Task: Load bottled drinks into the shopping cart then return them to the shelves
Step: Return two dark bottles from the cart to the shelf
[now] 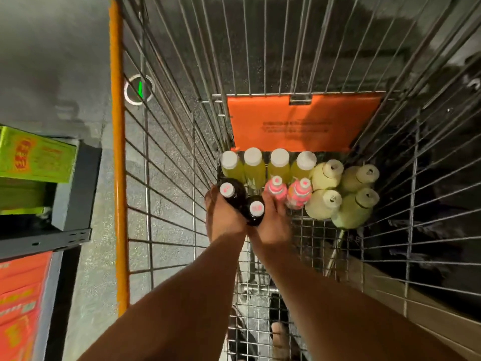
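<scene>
Two dark bottles (243, 201) sit just left of the pink bottles (287, 191), low in the cart (166, 178). Your left hand (223, 217) and right hand (270, 220) each grip one. Loading looks well underway; return to shelves remains.

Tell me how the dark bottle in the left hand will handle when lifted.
The dark bottle looks full, so probably heavy for its size. Its glossy surface may be slippery. The left hand grips it low on the body, so it could tip toward the pink bottles.
</scene>
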Tool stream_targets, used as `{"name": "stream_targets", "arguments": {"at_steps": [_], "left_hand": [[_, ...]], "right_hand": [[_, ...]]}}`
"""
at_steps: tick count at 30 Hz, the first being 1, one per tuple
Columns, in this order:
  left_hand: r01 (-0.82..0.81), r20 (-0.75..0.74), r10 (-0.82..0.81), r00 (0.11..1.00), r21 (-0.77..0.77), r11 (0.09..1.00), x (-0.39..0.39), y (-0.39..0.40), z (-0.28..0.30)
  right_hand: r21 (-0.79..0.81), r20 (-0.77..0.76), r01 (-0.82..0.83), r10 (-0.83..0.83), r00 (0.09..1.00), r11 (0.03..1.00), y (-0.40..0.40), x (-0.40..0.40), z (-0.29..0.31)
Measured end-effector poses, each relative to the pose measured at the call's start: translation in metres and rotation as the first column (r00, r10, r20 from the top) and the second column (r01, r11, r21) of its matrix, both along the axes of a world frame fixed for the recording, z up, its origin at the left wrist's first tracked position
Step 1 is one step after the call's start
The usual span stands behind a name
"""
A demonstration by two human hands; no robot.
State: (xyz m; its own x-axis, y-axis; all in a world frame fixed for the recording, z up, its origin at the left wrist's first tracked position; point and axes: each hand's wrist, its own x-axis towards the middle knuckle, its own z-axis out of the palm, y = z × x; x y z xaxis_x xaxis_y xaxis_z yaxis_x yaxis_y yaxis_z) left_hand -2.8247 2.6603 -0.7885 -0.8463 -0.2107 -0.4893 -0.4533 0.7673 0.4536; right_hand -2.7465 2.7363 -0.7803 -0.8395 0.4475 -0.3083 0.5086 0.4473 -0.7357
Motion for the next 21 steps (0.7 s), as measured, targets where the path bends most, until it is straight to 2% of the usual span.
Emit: {"name": "stream_targets", "arguments": {"at_steps": [2,5,7,9,11,15,18,21], "left_hand": [[-0.037,0.049,0.034,0.998,0.049,0.998,0.000,-0.002,0.002],[0.043,0.053,-0.044,0.998,0.031,0.999,-0.004,-0.008,-0.003],[0.127,0.047,-0.132,0.990,0.107,0.986,-0.006,-0.011,-0.008],[0.138,0.069,-0.153,0.986,0.188,0.972,-0.010,-0.011,-0.013],[0.090,0.083,-0.106,0.991,0.180,0.980,-0.009,-0.009,-0.011],[0.128,-0.069,-0.122,0.990,0.079,0.989,0.003,0.000,0.008],[0.243,-0.073,-0.239,0.968,0.051,0.969,0.018,0.002,0.028],[0.414,-0.102,-0.408,0.907,0.042,0.909,0.025,-0.001,0.058]], "right_hand": [[0.033,-0.014,0.004,-0.004,1.000,0.999,-0.003,0.005,-0.003],[0.030,0.023,0.031,-0.031,0.999,0.999,-0.004,0.011,-0.008],[0.030,0.065,0.063,-0.065,0.996,0.998,-0.002,0.015,-0.012],[0.036,0.114,0.084,-0.087,0.990,0.996,0.001,0.019,-0.013],[0.051,0.158,0.101,-0.108,0.981,0.994,0.004,0.022,-0.011],[0.139,0.198,0.138,-0.164,0.966,0.981,0.011,0.035,-0.002],[0.088,0.142,0.269,-0.279,0.950,0.959,0.012,0.050,0.020],[0.221,0.019,0.398,-0.412,0.911,0.890,0.006,0.062,0.057]]}}
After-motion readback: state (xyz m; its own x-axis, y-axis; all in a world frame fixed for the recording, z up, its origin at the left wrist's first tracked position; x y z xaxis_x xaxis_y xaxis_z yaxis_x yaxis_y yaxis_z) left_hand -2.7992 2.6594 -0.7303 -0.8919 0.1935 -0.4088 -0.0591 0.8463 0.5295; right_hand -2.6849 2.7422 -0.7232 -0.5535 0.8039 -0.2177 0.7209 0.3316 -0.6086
